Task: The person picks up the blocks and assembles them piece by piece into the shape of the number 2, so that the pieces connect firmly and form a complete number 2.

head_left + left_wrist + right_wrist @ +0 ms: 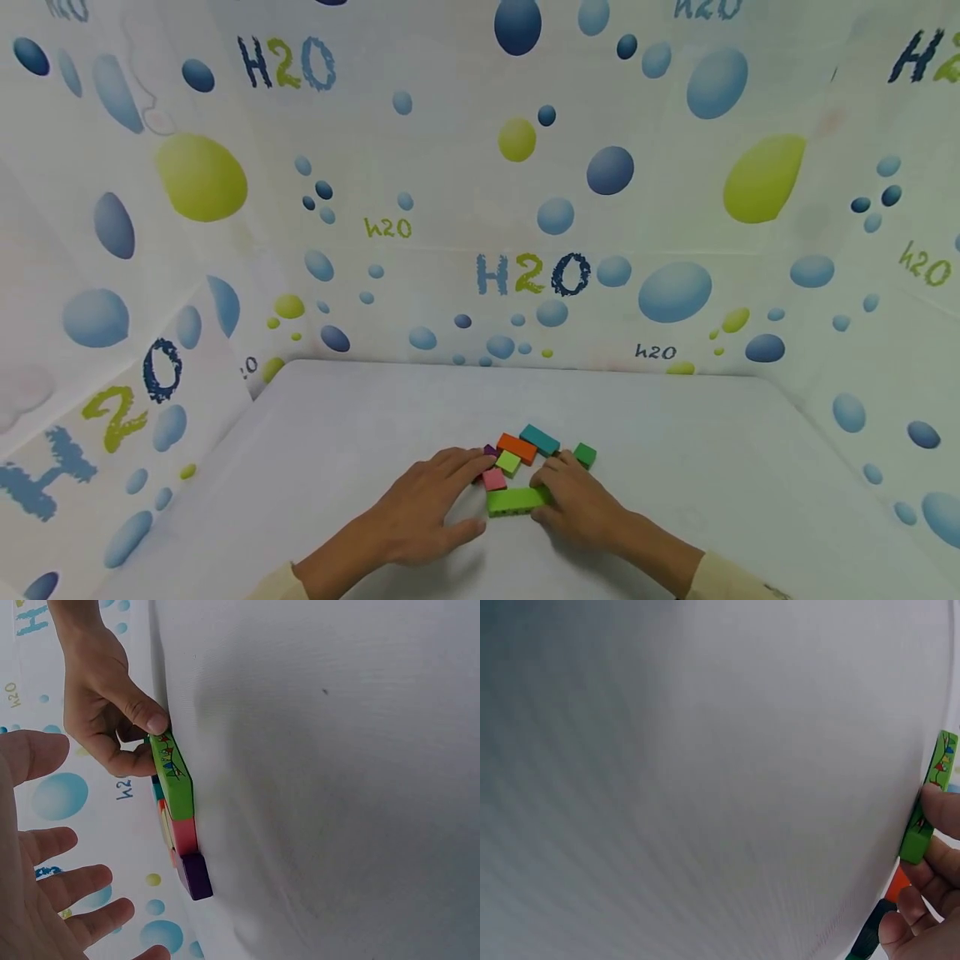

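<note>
My right hand (577,504) pinches the right end of a long light green block (512,502) between thumb and fingers. In the left wrist view this block shows a small printed drawing on its side. My left hand (423,508) is at the left of the cluster, its fingers spread and extended, with the fingertips beside a pink block (493,479) and a purple block (196,877). Whether they touch those blocks I cannot tell. Behind the long block sit a small lime block (507,463), an orange block (517,448) and a teal block (540,439).
A green cube (584,455) lies just beyond my right hand, apart from the cluster. The white tabletop (337,408) spreads around the blocks. A backdrop (450,167) printed with drops and H2O lettering stands behind and at both sides.
</note>
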`<state>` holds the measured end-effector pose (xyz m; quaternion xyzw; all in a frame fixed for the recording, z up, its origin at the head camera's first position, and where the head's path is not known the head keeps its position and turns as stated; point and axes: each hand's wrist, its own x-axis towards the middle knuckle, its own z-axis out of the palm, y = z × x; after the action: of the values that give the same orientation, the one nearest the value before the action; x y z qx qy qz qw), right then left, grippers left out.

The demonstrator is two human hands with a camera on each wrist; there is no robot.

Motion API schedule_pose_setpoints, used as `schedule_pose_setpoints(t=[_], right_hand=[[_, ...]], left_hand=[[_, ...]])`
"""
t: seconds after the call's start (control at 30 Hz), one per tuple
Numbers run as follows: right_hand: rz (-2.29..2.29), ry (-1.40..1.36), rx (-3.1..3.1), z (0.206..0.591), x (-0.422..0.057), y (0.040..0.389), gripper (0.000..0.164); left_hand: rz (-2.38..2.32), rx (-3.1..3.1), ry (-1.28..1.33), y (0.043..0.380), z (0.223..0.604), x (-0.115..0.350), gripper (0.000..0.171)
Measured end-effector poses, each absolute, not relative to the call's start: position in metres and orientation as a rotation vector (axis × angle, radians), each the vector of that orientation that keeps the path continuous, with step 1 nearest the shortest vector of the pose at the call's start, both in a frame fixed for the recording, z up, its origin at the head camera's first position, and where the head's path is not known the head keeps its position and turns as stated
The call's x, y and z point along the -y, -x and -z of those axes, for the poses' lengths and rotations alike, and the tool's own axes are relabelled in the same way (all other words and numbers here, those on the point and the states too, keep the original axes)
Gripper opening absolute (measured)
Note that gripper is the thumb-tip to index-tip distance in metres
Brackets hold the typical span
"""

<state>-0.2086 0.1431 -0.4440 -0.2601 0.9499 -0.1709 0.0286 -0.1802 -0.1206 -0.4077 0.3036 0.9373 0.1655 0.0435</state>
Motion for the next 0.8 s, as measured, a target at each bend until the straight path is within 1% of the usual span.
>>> schedule_pose_setpoints(t=[0.2, 0.37, 0.6, 0.7, 0.8], right_hand=[[0.599, 0.794, -2.88, 0.447, -0.143, 0.204, 0.035], [0.646, 0.824, -2.855, 0.448, -0.14, 0.196, 0.035], [0.734, 0.758, -2.766, 0.442, -0.129, 0.182, 0.03], [0.755, 0.737, -2.724, 0.44, -0.124, 0.176, 0.029], [0.76, 0.774, -2.695, 0.437, -0.121, 0.169, 0.03]], left_hand=[[-0.526, -2.855, -0.884, 0.177, 0.409, 0.126, 0.073], [-0.511, -2.847, -0.895, 0.173, 0.413, 0.131, 0.073], [-0.511, -2.785, -0.896, 0.165, 0.413, 0.137, 0.073], [-0.527, -2.774, -0.943, 0.162, 0.414, 0.14, 0.072], [-0.512, -2.779, -1.008, 0.159, 0.414, 0.144, 0.072]])
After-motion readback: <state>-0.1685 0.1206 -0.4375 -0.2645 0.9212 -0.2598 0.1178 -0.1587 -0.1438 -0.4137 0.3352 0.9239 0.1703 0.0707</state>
